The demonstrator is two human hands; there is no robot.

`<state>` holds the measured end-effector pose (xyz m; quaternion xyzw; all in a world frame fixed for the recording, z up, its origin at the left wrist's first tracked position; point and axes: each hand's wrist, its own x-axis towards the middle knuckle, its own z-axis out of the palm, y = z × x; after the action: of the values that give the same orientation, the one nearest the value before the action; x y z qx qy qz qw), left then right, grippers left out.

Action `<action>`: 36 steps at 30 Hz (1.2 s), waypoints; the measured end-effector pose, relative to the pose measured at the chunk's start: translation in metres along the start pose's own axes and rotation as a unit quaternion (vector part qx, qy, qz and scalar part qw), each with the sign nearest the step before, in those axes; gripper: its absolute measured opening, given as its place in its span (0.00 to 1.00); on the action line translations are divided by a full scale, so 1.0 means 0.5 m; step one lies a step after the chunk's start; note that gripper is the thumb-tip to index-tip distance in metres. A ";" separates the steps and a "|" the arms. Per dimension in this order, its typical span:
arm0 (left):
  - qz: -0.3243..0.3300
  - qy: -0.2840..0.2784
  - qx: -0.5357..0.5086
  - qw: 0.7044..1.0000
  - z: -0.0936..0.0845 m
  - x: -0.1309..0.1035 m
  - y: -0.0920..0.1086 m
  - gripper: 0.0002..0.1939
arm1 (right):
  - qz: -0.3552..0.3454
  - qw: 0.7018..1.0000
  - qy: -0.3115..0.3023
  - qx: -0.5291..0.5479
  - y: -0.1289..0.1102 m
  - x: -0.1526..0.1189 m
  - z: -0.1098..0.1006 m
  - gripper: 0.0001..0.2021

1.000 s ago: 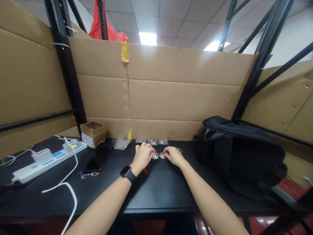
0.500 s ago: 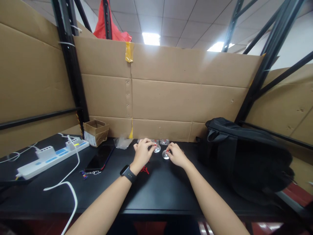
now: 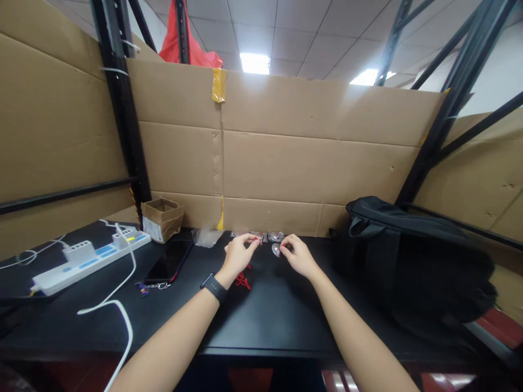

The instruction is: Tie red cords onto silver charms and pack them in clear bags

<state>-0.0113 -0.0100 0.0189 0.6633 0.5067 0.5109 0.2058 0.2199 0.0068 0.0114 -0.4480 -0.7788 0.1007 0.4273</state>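
My right hand [image 3: 299, 256] pinches a small clear round disc [image 3: 277, 250] with a red part at its edge, held tilted above the black table. To its left, my left hand [image 3: 239, 253] is closed, thumb and forefinger together at a small item with red on it, too small to make out. Just beyond the hands, clear round pieces [image 3: 276, 237] with red bits lie near the cardboard wall. A red knotted cord [image 3: 243, 280] rests beside my left wrist, which wears a dark watch.
On the left are a white power strip [image 3: 90, 265] with a cable, a phone [image 3: 169, 262], a keychain [image 3: 143, 288], a small cardboard box [image 3: 162, 219] and a clear plastic bag [image 3: 206, 237]. A black backpack [image 3: 412, 261] fills the right. Cardboard [image 3: 286, 163] stands behind.
The disc in my right hand has tilted up and moved slightly back. My left fingers have shifted slightly, and the clear disc that was beside them no longer shows there.
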 end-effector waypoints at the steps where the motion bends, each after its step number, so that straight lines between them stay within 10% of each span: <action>1: -0.008 0.001 -0.024 1.000 0.003 0.003 -0.007 0.10 | -0.001 1.000 0.009 0.010 -0.001 0.000 0.000 0.03; 12: -0.099 -0.081 -0.303 0.945 0.030 0.010 -0.026 0.17 | -0.015 0.991 0.085 0.103 -0.054 -0.004 0.014 0.07; 36: -0.139 -0.146 -0.337 0.920 0.018 -0.012 0.005 0.18 | -0.083 0.989 0.056 0.109 -0.101 -0.018 0.026 0.05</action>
<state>-0.0022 -0.0140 0.0146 0.5447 0.3558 0.5150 0.5581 0.1815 -0.0262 0.0256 -0.3376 -0.7724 0.1237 0.5236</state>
